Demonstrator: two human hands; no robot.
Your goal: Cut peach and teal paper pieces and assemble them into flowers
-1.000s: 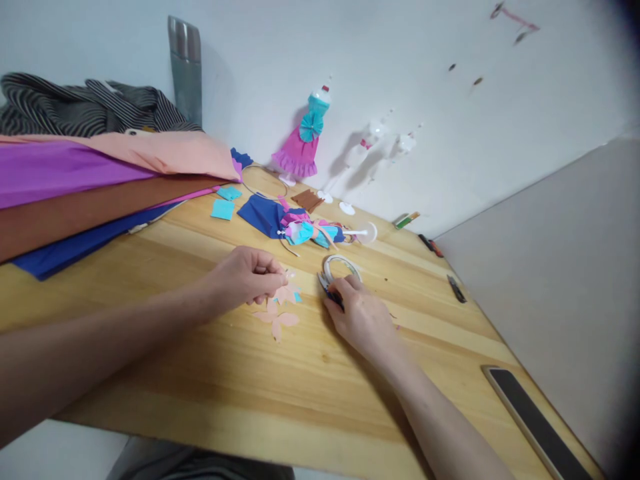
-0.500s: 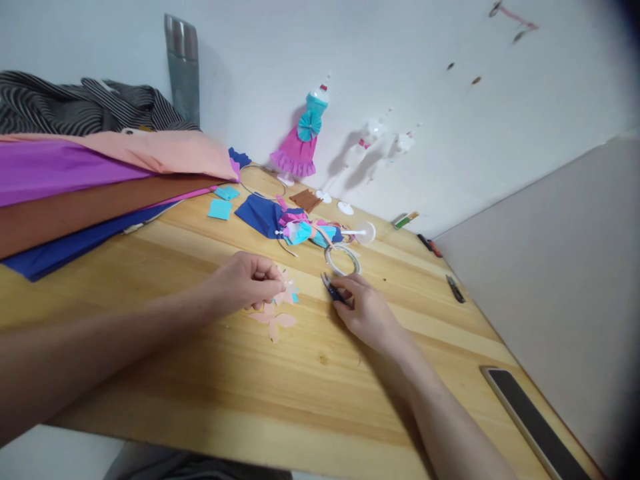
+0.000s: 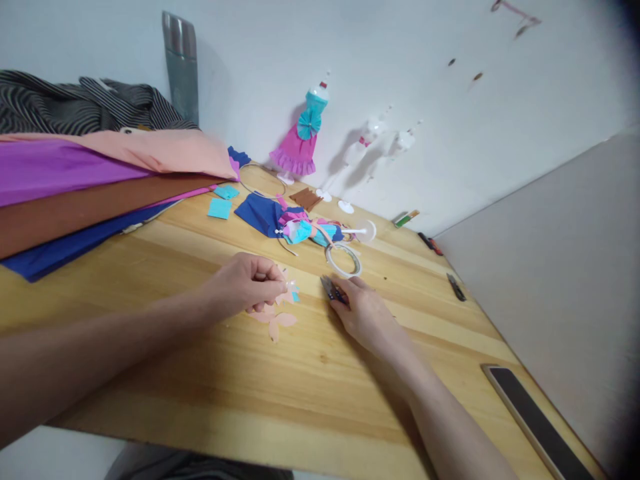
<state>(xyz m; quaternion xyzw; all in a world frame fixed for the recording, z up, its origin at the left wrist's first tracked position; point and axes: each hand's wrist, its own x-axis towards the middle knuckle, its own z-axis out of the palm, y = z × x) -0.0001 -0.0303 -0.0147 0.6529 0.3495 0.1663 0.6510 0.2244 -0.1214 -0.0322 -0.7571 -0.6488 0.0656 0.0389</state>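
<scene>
My left hand (image 3: 250, 283) is closed in a pinch just above the table, and a small whitish bit shows at its fingertips, too small to make out. Beneath and beside those fingers lie peach paper petals (image 3: 285, 320) and a little blue scrap (image 3: 296, 295). To the right, my right hand (image 3: 363, 307) grips dark thread snips (image 3: 329, 288) low over the wood, their blades pointing away and to the left. A roll of tape (image 3: 343, 260) lies flat just beyond the snips. Farther back rests a toppled doll form (image 3: 313, 231) dressed in blue and pink paper.
Stacked coloured paper (image 3: 115, 177) fills the left side, with blue squares (image 3: 220, 208) nearby. A dressed doll form (image 3: 300, 137) and two white ones (image 3: 357, 150) stand along the wall. A cutter knife (image 3: 455, 288) and a dark-faced slab (image 3: 540, 420) lie right.
The snips have turned slightly in my right hand, and their blades look closer together. My left hand keeps nearly the same place, still pinched.
</scene>
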